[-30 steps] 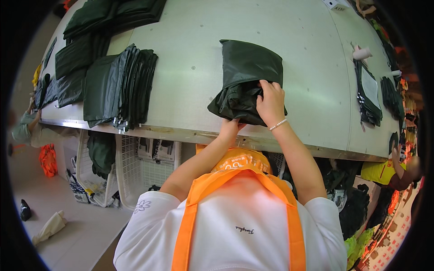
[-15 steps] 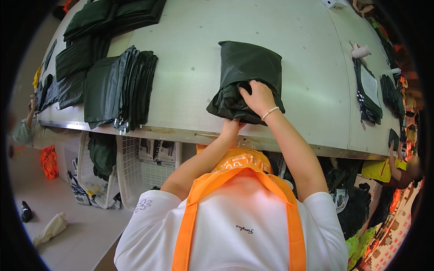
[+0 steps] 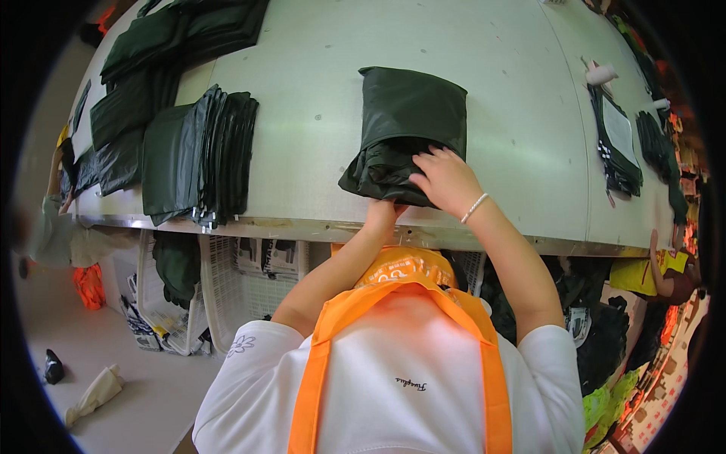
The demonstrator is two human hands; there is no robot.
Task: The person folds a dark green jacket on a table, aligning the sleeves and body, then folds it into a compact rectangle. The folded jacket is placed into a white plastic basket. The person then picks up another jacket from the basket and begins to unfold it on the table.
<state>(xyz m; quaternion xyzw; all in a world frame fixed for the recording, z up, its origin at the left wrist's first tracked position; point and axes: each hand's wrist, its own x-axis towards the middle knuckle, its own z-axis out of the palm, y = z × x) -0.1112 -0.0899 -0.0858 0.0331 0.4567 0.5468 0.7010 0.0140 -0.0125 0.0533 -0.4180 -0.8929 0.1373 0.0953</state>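
Note:
A dark green fabric pouch [image 3: 414,106] lies flat on the pale table in front of me. Its opening faces me, and bunched dark green cloth [image 3: 378,168] shows in the mouth. At the near edge my left hand [image 3: 384,215] grips the pouch from below, with most of its fingers hidden underneath. My right hand [image 3: 448,181], a beaded bracelet on its wrist, rests at the right side of the opening. Its fingers are spread and touch the cloth there.
To the left stands a row of folded dark green pouches [image 3: 170,163], with more piled behind [image 3: 144,45]. White plastic baskets [image 3: 215,303] sit below the table's front edge [image 3: 318,227]. Black goods with a paper sheet [image 3: 618,129] lie at the right. Other people work at both sides.
My right hand has drawn out of the pouch's mouth toward the right and spread its fingers. My left hand keeps its place at the near edge.

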